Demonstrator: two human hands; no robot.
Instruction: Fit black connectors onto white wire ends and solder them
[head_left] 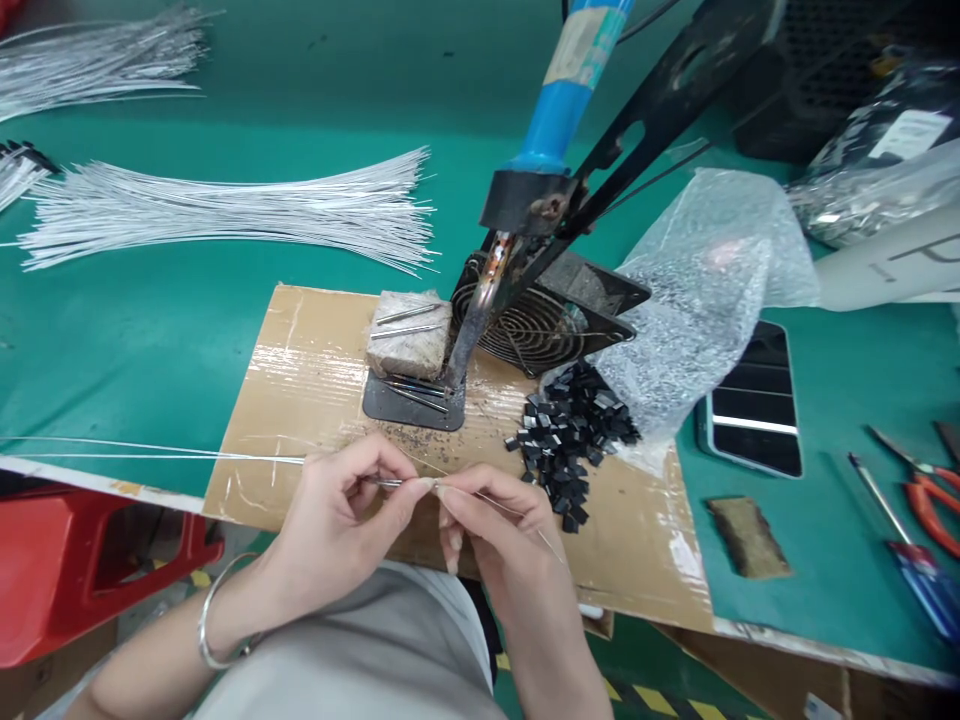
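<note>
My left hand (337, 530) is closed on thin white wires (255, 457) that trail off to the left. A slim metal piece (388, 483) shows between its fingers. Touching its fingertips, my right hand (510, 530) pinches a fine strand (551, 545) that runs back across its fingers. Both hands are just above a cardboard sheet (262, 400). Beyond them, a big blue-handled soldering iron (555, 125) points down at a small dark plate (412, 408) with metal pins. More pins lie on a greyish block (409, 350).
Small black plastic pieces (570, 430) spill from a clear bag (697, 290). A fan (525, 320) stands behind. Bundled white wires (225, 210) lie at the back left. On the right are a phone (754, 410), a brown pad (748, 538), a screwdriver (919, 580) and pliers (926, 490). A red stool (52, 570) is lower left.
</note>
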